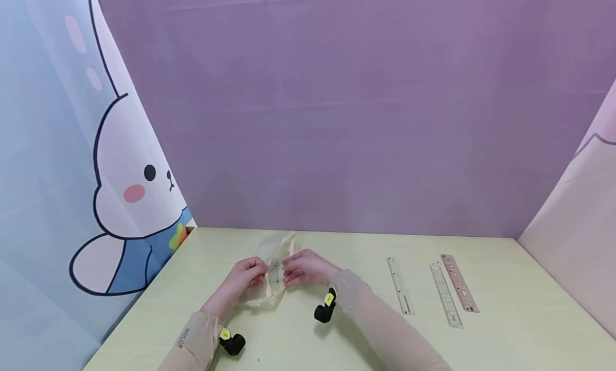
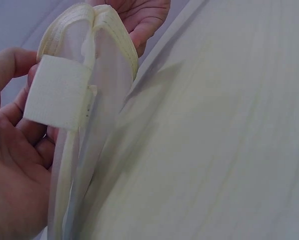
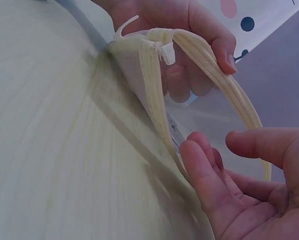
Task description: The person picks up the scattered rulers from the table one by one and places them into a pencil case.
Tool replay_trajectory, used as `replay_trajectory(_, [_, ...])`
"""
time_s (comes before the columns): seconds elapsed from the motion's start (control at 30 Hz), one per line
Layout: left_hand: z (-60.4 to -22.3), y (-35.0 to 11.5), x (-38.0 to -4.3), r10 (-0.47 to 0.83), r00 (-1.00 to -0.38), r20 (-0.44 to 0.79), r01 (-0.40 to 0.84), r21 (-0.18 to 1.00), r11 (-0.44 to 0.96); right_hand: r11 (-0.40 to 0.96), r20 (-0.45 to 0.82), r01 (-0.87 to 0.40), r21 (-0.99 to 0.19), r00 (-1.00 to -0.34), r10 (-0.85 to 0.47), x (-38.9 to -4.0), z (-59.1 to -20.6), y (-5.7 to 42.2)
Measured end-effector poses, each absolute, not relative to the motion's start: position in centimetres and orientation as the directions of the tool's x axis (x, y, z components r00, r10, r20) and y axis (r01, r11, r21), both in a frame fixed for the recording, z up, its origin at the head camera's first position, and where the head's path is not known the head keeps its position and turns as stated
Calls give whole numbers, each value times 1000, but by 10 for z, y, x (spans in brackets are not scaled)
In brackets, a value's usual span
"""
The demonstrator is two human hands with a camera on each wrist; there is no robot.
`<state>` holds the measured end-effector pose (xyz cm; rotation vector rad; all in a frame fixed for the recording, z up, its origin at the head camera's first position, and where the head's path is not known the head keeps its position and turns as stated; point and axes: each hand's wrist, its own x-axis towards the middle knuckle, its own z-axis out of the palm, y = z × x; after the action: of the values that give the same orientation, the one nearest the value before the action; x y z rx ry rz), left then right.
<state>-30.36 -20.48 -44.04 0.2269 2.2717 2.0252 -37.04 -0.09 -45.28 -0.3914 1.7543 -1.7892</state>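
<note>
A pale mesh zipper pouch (image 1: 269, 285) with cream edging stands tilted on its side, its mouth spread apart. My left hand (image 1: 247, 275) pinches one rim between thumb and fingers; the fingers show through the mesh in the right wrist view. A white fabric tab (image 2: 57, 92) sticks out by the left fingers. At the other end of the mouth is my right hand (image 1: 304, 267), its thumb (image 3: 254, 145) apart from the bent fingers, with fingertips right at the edging. Inside the mesh shows a clear piece with dark marks (image 1: 275, 269), mostly hidden.
To the right on the pale tabletop (image 1: 346, 328) lie a clear ruler (image 1: 400, 285), a clear gridded ruler (image 1: 446, 295) and a pinkish ruler with holes (image 1: 459, 283). A purple cloth wall (image 1: 356, 120) closes the back, and a printed rabbit curtain (image 1: 139, 173) hangs at the left.
</note>
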Motion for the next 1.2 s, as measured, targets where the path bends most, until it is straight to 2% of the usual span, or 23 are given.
replay_trajectory(0.3, [-442, -202, -305, 165, -986, 5, 22, 995, 101, 60, -189, 191, -980, -786, -589, -370, -455, 9])
replay_trajectory(0.47, [-460, -203, -318, 142, -990, -18, -3, 995, 103, 82, -144, 119, -990, -790, -596, -372, -451, 32])
replay_trajectory(0.7, [-473, -206, -328, 130, -991, -4, 14, 991, 136, 113, -85, 23, -993, -810, -580, -378, -440, 88])
replay_trajectory(0.97, [-460, -207, -310, 134, -990, -38, -19, 990, 140, 169, -46, -49, -984, -854, -518, -378, -434, 162])
replay_trajectory(1.1, [-449, -206, -301, 168, -986, -14, 9, 991, 136, 213, -19, -96, -972, -876, -483, -377, -432, 198])
replay_trajectory(1.2, [-460, -209, -308, 163, -987, -8, 17, 989, 149, 242, -9, -112, -964, -894, -448, -378, -432, 221])
